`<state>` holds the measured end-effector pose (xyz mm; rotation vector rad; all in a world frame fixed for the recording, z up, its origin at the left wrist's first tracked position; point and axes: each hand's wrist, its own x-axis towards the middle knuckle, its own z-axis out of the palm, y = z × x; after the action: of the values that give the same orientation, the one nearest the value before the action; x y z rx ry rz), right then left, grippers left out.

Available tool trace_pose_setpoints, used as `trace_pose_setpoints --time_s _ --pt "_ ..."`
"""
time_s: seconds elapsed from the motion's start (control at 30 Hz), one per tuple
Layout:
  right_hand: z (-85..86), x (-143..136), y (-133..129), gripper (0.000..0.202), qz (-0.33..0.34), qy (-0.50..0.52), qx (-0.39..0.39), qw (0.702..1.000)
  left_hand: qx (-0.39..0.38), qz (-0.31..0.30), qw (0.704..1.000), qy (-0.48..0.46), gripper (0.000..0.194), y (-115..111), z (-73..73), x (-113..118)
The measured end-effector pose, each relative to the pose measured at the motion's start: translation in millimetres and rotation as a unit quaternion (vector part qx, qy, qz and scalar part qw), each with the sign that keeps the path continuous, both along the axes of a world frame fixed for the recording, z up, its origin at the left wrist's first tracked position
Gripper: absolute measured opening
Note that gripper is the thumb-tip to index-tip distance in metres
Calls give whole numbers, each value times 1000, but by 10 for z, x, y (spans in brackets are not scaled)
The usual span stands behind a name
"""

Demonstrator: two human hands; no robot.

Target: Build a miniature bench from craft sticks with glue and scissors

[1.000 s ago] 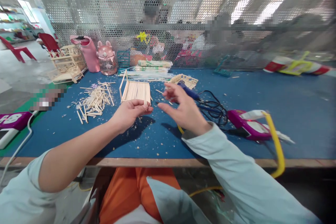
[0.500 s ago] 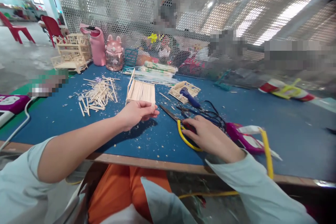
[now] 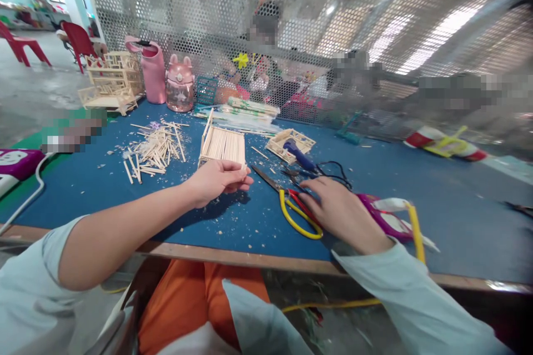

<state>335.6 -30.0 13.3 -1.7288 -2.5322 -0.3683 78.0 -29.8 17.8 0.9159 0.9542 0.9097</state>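
Note:
My left hand (image 3: 220, 182) is closed at the near edge of a small model made of pale wooden sticks (image 3: 225, 145), its thumb and fingers pinched at the near right corner. The model has a slatted panel and a raised left side; my fingers hide its near edge. My right hand (image 3: 339, 208) is over the tools with thumb and forefinger apart. Beside its fingertips lie yellow-handled scissors (image 3: 285, 208), blades pointing up left, and a dark-jawed tool (image 3: 290, 173), partly hidden. A red handle (image 3: 303, 205) shows by my thumb.
Loose sticks (image 3: 160, 147) are heaped at the left. Behind are a blue glue gun (image 3: 300, 155), a flat stick frame (image 3: 287, 141), bagged sticks (image 3: 250, 111), pink bottles (image 3: 154, 75) and a larger stick model (image 3: 114, 83). A perforated metal screen (image 3: 200, 5) borders the table.
My right hand has shifted slightly right and away from me, off the scissors' handles, uncovering the red handle. My left hand and the stick model have stayed in place.

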Motion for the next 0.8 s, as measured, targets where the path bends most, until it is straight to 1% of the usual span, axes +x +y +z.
trace_pose_setpoints --time_s 0.07,0.13,0.2,0.27,0.33,0.4,0.47,0.57,0.7,0.73,0.8 --pt "-64 -100 -53 31 20 22 -37 999 -6 4 1000 -3 7 0 2 -2" --pt "-105 -170 -85 33 16 39 -58 997 -8 8 1000 -8 7 0 5 -2" --pt "-108 -201 -98 34 4 68 -73 995 -8 10 1000 -11 7 0 7 -3" --pt "-81 -204 -106 36 -11 111 -107 988 -8 9 1000 -14 7 1 9 -5" --pt "-49 -195 -114 40 -38 177 -136 974 -5 6 1000 -18 7 3 8 -7" --pt "-28 -185 -123 43 -66 259 -148 952 -1 1 1000 -21 7 4 4 -9" --pt "-12 -181 -129 43 -86 307 -157 935 3 -4 1000 -25 6 4 -3 -12" --pt "33 -187 -137 46 -82 296 -200 930 10 -10 999 -30 7 5 -14 -14" --pt "124 -183 -166 62 -59 232 -269 933 18 -13 999 -28 8 13 -23 -11" --pt "136 -174 -174 64 -57 214 -271 937 21 -13 999 -28 9 15 -24 -10" --pt "140 -155 -188 58 -55 187 -244 950 25 -15 999 -27 9 20 -26 -7"
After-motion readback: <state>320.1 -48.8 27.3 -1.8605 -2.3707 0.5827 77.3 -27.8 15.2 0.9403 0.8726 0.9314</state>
